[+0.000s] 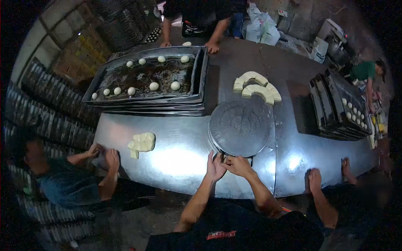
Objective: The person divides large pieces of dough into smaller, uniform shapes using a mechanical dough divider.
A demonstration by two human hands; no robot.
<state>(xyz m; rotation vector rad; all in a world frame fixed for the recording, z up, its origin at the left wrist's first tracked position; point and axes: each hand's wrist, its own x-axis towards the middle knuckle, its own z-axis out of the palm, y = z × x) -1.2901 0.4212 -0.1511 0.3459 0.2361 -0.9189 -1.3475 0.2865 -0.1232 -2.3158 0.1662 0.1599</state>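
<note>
Tabletop disc lies just beyond left hand, right hand.

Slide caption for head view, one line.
Wearer's left hand and right hand meet at the near rim of a round metal disc on a steel table, with a tray of dough balls beyond.

A long grey sheet-metal table fills the middle, and overhead light leaves a bright white glare on it toward 7 o'clock. Tall stacks of dark metal trays line the wall at 9 o'clock. Crumpled white plastic bags sit at 1 o'clock. A dim grey concrete floor shows at 7 o'clock.
</note>
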